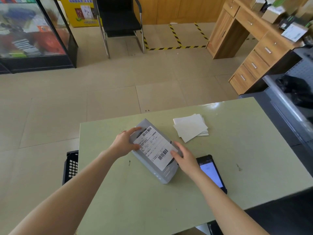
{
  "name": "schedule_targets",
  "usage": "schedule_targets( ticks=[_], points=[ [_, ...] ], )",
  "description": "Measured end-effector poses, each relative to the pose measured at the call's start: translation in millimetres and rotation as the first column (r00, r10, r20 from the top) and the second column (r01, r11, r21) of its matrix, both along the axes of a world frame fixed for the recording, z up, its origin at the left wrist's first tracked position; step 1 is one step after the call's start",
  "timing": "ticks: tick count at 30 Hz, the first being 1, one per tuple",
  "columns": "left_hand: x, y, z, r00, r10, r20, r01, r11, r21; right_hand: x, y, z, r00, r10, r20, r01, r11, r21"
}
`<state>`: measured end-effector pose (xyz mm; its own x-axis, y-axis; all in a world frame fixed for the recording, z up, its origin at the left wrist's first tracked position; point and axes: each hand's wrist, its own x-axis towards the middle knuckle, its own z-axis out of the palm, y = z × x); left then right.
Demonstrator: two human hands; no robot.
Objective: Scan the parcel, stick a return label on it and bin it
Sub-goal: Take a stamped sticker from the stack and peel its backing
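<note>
Both arms reach out, left hand (126,144) and right hand (183,156) flat, grips released, pressing the label (155,147) onto the grey parcel (159,173) on the tabletop (135,200).

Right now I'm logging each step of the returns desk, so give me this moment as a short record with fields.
parcel: grey mailer bag lying flat on the green table
label: white barcode sheet lying on the parcel
left hand: open, fingers on the label's left edge
right hand: open, fingertips pressing the label's right corner
scanner: black handheld, screen lit, on the table beside the right hand
spare labels: white stack beyond the parcel
bin: black crate on the floor, left of the table
</note>
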<state>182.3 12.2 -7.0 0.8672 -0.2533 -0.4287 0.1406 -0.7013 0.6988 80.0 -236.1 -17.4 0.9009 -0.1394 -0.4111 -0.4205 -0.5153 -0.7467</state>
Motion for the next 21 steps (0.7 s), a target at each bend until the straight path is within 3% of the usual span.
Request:
schedule_targets(
  ticks=[8, 17, 21],
  points=[
    [-25.4, -11.8, -6.4, 0.981, 0.118, 0.157, -0.105, 0.991, -0.086, -30.6, 24.7, 2.7, 0.99, -0.135, 0.046, 0.135, 0.991, -0.013],
    [-94.8, -17.1, -27.3, 0.943, 0.03, 0.33, 0.023, 0.988, -0.156, -68.7, 55.0, -5.1, 0.953, -0.3, 0.04, 0.3, 0.954, 0.001],
    [-125.6, -9.9, -36.1, 0.967, 0.152, 0.206, -0.109, 0.972, -0.208, -82.6, 61.6, -9.5, 0.98, -0.195, 0.04, 0.197, 0.979, -0.052]
  ],
)
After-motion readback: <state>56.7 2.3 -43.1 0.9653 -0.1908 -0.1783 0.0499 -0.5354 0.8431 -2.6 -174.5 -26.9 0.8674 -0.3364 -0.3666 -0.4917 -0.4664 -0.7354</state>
